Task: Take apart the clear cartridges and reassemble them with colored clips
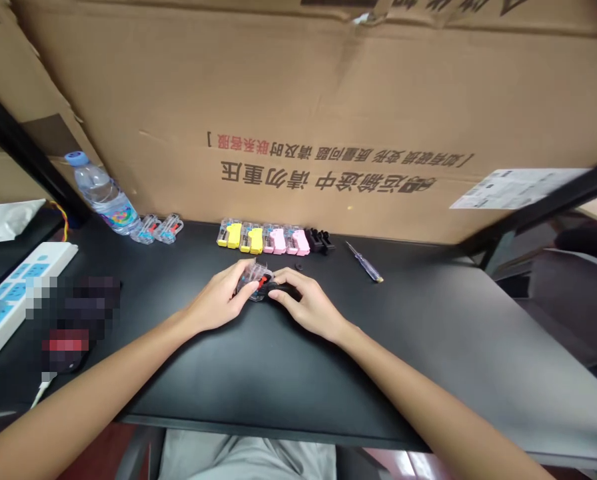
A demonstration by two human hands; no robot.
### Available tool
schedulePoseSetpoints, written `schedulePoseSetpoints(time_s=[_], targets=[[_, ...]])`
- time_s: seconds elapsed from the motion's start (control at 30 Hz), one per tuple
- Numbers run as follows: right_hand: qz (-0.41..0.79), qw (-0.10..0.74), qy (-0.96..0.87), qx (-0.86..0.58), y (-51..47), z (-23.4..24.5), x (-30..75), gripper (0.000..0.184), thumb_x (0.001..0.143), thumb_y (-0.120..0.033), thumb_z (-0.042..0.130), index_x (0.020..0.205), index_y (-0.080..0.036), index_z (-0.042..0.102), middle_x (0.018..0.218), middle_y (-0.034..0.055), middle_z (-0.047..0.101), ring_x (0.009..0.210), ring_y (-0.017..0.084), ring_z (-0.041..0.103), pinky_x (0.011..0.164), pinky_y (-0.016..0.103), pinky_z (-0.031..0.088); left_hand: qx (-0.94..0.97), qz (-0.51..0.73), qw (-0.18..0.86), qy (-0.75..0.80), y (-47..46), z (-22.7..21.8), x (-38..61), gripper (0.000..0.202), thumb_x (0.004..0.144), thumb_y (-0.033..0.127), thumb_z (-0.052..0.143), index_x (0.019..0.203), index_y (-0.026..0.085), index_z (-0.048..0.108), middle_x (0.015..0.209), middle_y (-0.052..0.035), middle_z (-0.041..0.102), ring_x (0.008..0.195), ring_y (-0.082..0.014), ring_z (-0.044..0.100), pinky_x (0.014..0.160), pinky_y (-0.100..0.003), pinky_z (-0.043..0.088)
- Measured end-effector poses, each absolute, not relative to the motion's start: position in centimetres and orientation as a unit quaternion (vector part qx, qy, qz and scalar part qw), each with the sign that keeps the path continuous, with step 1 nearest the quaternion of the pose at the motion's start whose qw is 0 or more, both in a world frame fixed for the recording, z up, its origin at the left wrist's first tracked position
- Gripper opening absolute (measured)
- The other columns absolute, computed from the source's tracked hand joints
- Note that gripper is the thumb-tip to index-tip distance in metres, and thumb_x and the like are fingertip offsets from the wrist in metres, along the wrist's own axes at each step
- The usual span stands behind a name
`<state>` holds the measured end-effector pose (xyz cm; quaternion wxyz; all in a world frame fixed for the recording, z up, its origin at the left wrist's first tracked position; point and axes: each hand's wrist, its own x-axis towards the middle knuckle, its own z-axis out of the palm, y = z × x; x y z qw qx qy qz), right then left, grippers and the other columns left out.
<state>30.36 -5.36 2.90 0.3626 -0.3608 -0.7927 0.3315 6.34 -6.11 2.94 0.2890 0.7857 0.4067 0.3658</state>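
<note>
My left hand (pixel 224 293) is closed round a clear plastic casing (pixel 251 288) with a red part and bluish bits inside. From the other side, my right hand (pixel 306 300) grips a black plastic part (pixel 289 291), its end against the casing. Whether the two pieces are joined, I cannot tell, as fingers hide much of them. A small dark round piece (pixel 299 267) lies on the table just beyond my right hand. Behind it stands a row with yellow pieces (pixel 234 235), pink pieces (pixel 277 241) and black pieces (pixel 320 241), the coloured ones joined to clear casings.
Two more clear casings (pixel 169 229) lie beside a water bottle (pixel 106 200) at the back left. A screwdriver (pixel 364 261) rests to the right. Along the left are a white power strip (pixel 53 253) and a blurred-out dark device (pixel 86 307). A cardboard sheet (pixel 298 87) walls off the back.
</note>
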Motion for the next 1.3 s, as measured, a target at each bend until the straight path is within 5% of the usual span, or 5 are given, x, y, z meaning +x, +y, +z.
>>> schedulePoseSetpoints(time_s=[0.6, 0.93, 1.3], targets=[[0.276, 0.460, -0.741, -0.403, -7.1, 2.3, 29.5, 0.003, 0.100, -0.025, 0.070, 0.100, -0.028, 0.072, 0.106, 0.0085, 0.079, 0.098, 0.026, 0.078, 0.088, 0.038, 0.064, 0.770, 0.400, 0.274, 0.414, -6.7, 2.9, 6.6, 0.028, 0.102, 0.026, 0.065, 0.129, 0.030, 0.058, 0.113, -0.0052, 0.073, 0.097, -0.0243, 0.074, 0.084, -0.034, 0.060], [0.263, 0.532, -0.724, -0.352, -7.6, 3.4, 29.3, 0.014, 0.094, -0.010, 0.075, 0.096, -0.024, 0.075, 0.109, 0.0094, 0.081, 0.100, 0.024, 0.079, 0.090, 0.037, 0.066, 0.691, 0.451, 0.430, 0.366, -7.4, 3.4, 7.2, 0.020, 0.109, 0.023, 0.055, 0.129, 0.025, 0.050, 0.121, -0.0070, 0.065, 0.107, -0.0181, 0.068, 0.096, -0.033, 0.057], [0.204, 0.568, -0.736, -0.306, -8.2, 3.9, 29.3, 0.023, 0.090, -0.003, 0.076, 0.101, -0.023, 0.078, 0.112, 0.0122, 0.082, 0.095, 0.024, 0.081, 0.081, 0.036, 0.068, 0.787, 0.514, 0.263, 0.216, -6.8, 3.1, 6.4, 0.052, 0.093, -0.004, 0.062, 0.137, 0.023, 0.051, 0.123, -0.0111, 0.071, 0.123, -0.0246, 0.069, 0.106, -0.042, 0.057]])
